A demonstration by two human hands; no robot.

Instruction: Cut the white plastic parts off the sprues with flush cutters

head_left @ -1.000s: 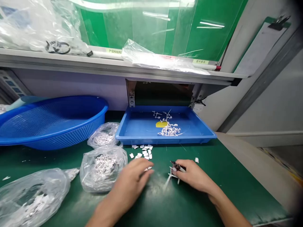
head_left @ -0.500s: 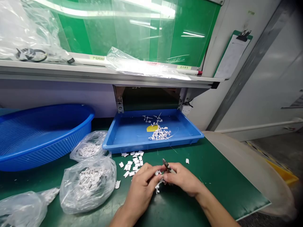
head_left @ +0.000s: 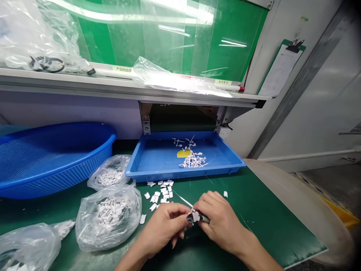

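Left hand (head_left: 165, 226) and right hand (head_left: 222, 222) closed together, fingers pinching small white plastic part (head_left: 194, 216) above green tabletop (head_left: 270, 222), near its front edge; right fingers also around dark-handled tool (head_left: 205, 219). Just behind, loose white pieces (head_left: 159, 192) on tabletop; to left, plastic bags of white parts (head_left: 108, 218). Along far edge, blue tray (head_left: 186, 175) with white plastic sprues (head_left: 193, 161); blue basket (head_left: 56, 177) beside it.
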